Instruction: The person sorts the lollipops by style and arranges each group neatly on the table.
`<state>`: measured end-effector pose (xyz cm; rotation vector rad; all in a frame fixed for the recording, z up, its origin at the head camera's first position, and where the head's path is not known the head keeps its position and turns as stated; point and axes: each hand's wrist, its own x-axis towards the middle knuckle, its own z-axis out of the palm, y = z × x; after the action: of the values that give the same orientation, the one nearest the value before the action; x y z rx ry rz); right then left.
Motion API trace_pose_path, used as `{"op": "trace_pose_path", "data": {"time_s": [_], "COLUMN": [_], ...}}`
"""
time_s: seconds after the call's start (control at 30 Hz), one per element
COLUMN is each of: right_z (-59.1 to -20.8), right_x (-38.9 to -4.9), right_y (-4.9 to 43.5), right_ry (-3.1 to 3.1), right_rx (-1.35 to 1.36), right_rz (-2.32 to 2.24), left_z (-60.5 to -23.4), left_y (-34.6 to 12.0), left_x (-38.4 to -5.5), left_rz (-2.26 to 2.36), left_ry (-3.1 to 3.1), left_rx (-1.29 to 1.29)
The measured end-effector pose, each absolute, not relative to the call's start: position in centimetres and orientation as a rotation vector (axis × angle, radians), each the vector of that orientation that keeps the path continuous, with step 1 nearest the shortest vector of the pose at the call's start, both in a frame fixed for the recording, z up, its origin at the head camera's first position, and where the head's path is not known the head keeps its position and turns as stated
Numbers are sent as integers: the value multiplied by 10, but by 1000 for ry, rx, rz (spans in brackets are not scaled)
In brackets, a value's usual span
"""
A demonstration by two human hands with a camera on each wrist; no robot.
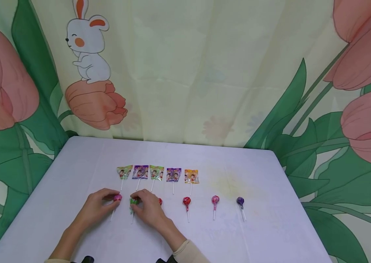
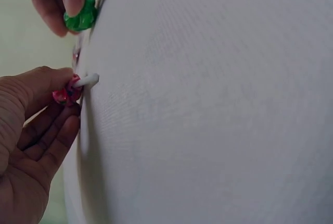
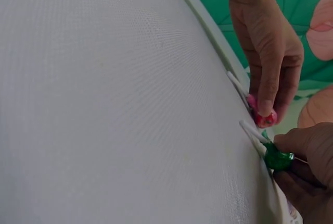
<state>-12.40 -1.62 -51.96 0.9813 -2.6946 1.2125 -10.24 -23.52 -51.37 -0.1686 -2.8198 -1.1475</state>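
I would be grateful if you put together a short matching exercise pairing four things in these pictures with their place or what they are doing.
Column one:
1. Left hand
2. Round purple lollipop
3. Right hand
4. Orange-wrapped lollipop

Column two:
A. Right end of the farther row, in the head view
B. Pinching a green lollipop
C. Right end of the nearer row, in the head view
D. Pinching a pink lollipop

Right pairs: 1-D, 2-C, 3-B, 4-A.
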Motion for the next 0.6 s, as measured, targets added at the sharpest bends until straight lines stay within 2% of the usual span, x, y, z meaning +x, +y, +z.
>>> {"op": "trace_pose_path", "data": {"time_s": [0.6], "right_z": [-522], "right_x": [-128], "right_y": [-31], "right_ry": [-2607], "right_rx": [721], "right_rz": [1535], "left_z": [-519], "left_y": [-241], "left_x": [-103], "left_rz": [-1220], "left_ry": [-2790], "left_rx": [-140]}}
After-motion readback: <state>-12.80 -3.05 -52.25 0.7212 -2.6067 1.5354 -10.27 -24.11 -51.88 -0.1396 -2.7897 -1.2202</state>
